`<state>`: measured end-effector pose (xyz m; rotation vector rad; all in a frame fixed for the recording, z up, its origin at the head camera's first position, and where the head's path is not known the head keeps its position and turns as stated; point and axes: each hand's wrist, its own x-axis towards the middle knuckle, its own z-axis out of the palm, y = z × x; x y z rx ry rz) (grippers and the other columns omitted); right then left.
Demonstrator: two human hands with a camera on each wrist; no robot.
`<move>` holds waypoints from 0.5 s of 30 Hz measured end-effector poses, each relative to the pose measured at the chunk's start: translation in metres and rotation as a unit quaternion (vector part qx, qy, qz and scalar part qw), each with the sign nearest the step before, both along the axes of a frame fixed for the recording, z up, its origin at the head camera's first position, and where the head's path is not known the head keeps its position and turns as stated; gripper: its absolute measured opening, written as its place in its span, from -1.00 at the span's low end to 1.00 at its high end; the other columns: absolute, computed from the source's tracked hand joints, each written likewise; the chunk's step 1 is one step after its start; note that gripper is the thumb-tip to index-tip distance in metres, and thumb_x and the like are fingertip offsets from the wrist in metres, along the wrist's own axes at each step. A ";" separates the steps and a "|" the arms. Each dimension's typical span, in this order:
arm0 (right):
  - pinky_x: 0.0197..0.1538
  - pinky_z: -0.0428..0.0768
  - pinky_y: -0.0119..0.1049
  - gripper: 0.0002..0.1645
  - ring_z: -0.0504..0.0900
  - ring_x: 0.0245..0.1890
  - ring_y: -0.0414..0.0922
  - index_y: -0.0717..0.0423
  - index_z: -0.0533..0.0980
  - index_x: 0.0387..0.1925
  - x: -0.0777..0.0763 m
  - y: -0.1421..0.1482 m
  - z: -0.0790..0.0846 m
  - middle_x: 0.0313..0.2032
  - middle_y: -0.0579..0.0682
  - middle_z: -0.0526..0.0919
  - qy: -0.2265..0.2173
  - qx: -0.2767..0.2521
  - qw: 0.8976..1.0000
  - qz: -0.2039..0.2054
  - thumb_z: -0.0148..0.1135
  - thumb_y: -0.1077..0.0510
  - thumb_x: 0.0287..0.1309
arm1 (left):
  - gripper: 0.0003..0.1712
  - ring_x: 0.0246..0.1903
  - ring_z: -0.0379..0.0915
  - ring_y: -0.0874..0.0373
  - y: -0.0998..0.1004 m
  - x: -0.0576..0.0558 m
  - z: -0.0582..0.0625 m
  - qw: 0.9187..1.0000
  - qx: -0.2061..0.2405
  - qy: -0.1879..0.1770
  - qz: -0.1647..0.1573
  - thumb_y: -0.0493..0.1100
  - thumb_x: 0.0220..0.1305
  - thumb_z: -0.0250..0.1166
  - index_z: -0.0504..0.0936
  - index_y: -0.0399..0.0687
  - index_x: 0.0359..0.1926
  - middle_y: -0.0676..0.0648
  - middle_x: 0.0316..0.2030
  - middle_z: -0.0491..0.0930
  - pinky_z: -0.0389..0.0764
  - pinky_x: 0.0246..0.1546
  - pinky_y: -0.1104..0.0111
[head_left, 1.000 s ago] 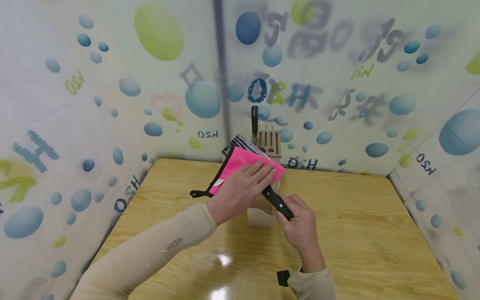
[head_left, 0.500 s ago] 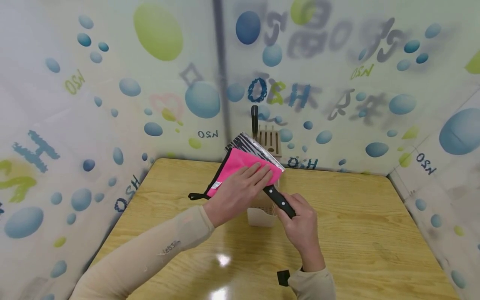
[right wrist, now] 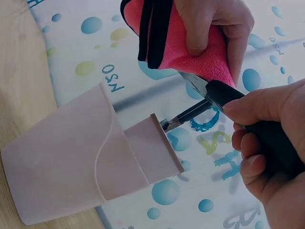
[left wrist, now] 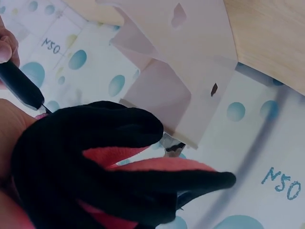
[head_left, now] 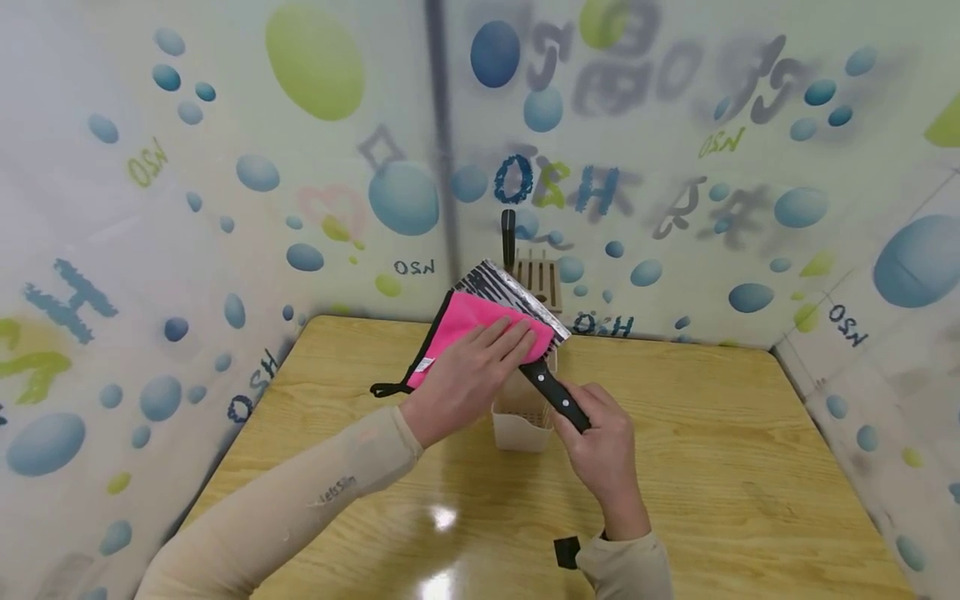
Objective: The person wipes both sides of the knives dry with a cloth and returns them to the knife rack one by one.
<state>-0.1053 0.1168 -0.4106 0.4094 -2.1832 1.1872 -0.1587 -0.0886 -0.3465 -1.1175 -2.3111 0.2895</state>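
A broad-bladed cleaver (head_left: pixel 506 287) slants across the head view, its shiny blade up and to the left. My right hand (head_left: pixel 603 442) grips its black riveted handle (head_left: pixel 555 396). Over the blade my left hand (head_left: pixel 468 371) holds a pink cloth (head_left: pixel 465 321) with black edging and a hanging loop. In the right wrist view, the left thumb lies on one side of the folded cloth (right wrist: pixel 209 64) and fingers on the other, with the blade between. The cloth covers much of the blade near the handle; the upper part shows bare.
Behind the hands stands a pale knife holder (head_left: pixel 520 433) with a slotted top (head_left: pixel 540 283). Another black-handled knife (head_left: pixel 508 237) stands upright in it. The wooden table (head_left: pixel 712 442) meets printed walls (head_left: pixel 675 125) at the back and sides.
The left hand and cloth have shifted slightly left and down the blade, baring more of its upper part. The right hand keeps its grip on the cleaver, almost in place.
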 end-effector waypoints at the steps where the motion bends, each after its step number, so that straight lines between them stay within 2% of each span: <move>1: -0.45 0.56 -0.38 -0.62 0.53 -0.46 -0.16 0.29 0.74 -0.06 0.000 0.000 0.001 -0.39 0.08 0.65 0.000 0.000 1.000 0.000 0.49 0.47 0.01 | -0.31 0.36 0.45 -0.10 -0.001 -0.001 0.001 1.000 0.003 0.001 0.002 -0.26 0.32 0.42 0.45 -0.23 0.44 -0.21 0.39 0.48 0.47 0.38 0.16; 8: -0.44 0.55 -0.39 -0.61 0.52 -0.46 -0.18 0.23 0.75 -0.04 0.001 -0.001 0.001 -0.39 0.04 0.64 0.001 0.006 1.000 0.001 0.49 0.45 0.04 | -0.36 0.33 0.47 -0.08 -0.008 -0.016 0.003 0.999 0.036 -0.016 0.017 -0.30 0.34 0.39 0.48 -0.21 0.42 -0.18 0.36 0.52 0.50 0.36 0.18; 15: -0.41 0.59 -0.32 -0.57 0.56 -0.45 -0.16 0.29 0.73 -0.03 0.002 -0.001 0.001 -0.37 0.08 0.65 0.015 0.023 1.000 -0.004 0.51 0.47 -0.01 | -0.39 0.33 0.49 -0.08 -0.015 -0.029 0.006 0.997 0.054 -0.035 0.043 -0.30 0.37 0.34 0.49 -0.21 0.42 -0.17 0.35 0.53 0.52 0.34 0.17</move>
